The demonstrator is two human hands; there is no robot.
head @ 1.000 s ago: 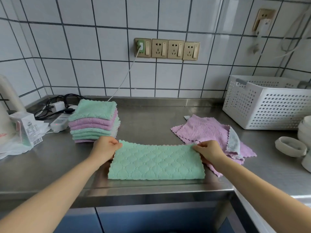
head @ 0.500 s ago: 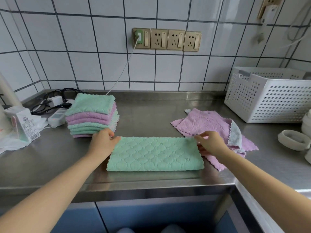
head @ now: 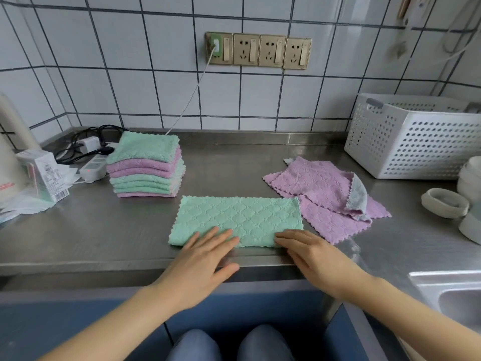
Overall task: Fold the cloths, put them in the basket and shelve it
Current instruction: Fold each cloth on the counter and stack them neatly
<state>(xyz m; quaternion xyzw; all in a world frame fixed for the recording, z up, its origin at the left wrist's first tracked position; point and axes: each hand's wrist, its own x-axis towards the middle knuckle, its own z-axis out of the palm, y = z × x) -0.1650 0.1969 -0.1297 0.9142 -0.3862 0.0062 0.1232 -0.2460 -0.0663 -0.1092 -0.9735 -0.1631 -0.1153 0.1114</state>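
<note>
The green cloth [head: 236, 220], folded once into a long strip, lies at the counter's [head: 91, 230] front edge. My left hand [head: 200, 264] and right hand [head: 316, 259] rest flat at its near hem, fingers straight, gripping nothing. I'd smooth outward, then fold end to end, matching the stack [head: 145, 165] at ten o'clock. The basket [head: 413, 136] waits at two o'clock.

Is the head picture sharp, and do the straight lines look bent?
Head view: the folded green cloth and both hands, left and right, look fairly sharp; the white wall tile lines bow from wide-angle distortion; soft glare lies on the steel counter.
</note>
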